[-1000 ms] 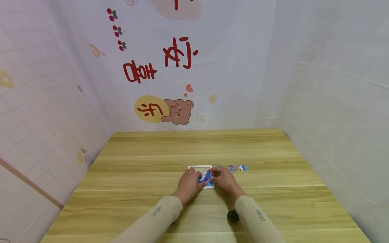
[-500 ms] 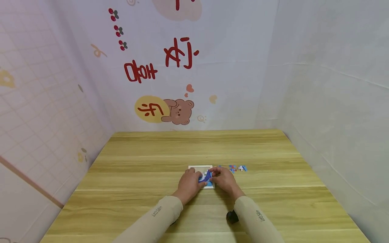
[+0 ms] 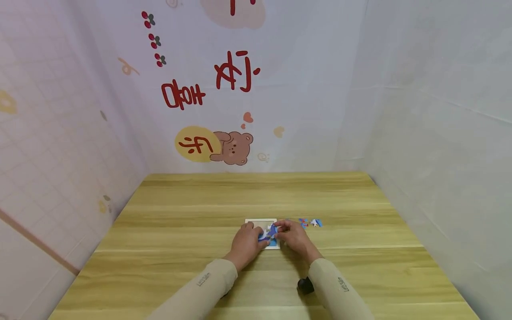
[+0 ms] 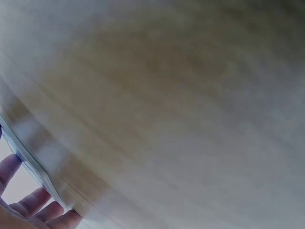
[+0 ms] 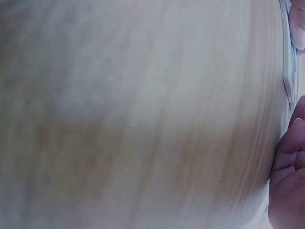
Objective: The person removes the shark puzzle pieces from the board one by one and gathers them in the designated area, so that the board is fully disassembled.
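Note:
A small white-rimmed puzzle tray lies on the table, with blue and white jigsaw pieces in its near part and a bare grey patch at its far side. My left hand rests over the tray's left side, thumb low on the pieces. In the left wrist view, its fingertips lie along the tray's rim. At the right rim, my right hand pinches a dark blue jigsaw piece between thumb and fingers, partly hidden by them. The right wrist view shows only part of that hand, low beside the tray's corner.
Loose jigsaw pieces lie right of the tray: a red and blue one and a white and blue one. Something black shows beside the right sleeve. A printed cloth wall stands behind the wooden table.
The head view has shifted slightly, moving the table and tray a little left in it. Both hands keep nearly the same place at the tray, and the right hand still pinches the piece.

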### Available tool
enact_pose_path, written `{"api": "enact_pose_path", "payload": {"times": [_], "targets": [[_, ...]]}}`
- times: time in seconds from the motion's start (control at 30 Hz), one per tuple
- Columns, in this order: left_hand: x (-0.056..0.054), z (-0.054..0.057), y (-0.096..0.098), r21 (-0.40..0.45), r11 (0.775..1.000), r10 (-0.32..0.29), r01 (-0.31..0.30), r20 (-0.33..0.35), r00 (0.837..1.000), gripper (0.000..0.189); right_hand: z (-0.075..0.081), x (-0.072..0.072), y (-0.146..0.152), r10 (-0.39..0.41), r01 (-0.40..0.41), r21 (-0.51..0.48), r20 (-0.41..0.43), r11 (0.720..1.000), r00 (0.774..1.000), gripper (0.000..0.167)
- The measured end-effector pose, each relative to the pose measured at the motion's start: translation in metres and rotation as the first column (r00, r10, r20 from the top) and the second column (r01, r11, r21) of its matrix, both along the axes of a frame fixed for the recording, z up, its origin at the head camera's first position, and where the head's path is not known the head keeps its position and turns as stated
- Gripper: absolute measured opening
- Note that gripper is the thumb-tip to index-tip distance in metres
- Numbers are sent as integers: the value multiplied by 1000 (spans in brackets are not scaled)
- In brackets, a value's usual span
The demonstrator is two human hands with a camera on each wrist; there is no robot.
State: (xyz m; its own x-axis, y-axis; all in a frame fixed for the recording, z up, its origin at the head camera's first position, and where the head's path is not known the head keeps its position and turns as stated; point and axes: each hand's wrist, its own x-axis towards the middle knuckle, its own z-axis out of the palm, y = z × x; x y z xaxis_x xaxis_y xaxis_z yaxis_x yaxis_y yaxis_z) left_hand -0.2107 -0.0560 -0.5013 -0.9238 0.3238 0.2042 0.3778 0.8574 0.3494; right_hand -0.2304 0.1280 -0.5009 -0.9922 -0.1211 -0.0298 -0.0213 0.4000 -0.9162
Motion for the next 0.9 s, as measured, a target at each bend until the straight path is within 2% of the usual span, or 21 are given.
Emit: {"api": "enact_pose_path", "payload": {"times": [0.33, 0.6, 0.9], "targets": [[0, 2, 2, 15, 1000, -10, 10, -3, 1000, 32, 5, 3, 6, 6, -6, -8, 20, 1000, 1000, 26], [-2, -1, 0, 22, 1000, 6, -6, 5, 1000, 33, 6, 4, 14, 35, -35, 12, -1, 999, 999, 30], [-1, -1, -3, 37, 999, 5, -5, 21, 1000, 34, 8, 7, 20, 74, -74, -6, 49, 997, 996, 30]]}}
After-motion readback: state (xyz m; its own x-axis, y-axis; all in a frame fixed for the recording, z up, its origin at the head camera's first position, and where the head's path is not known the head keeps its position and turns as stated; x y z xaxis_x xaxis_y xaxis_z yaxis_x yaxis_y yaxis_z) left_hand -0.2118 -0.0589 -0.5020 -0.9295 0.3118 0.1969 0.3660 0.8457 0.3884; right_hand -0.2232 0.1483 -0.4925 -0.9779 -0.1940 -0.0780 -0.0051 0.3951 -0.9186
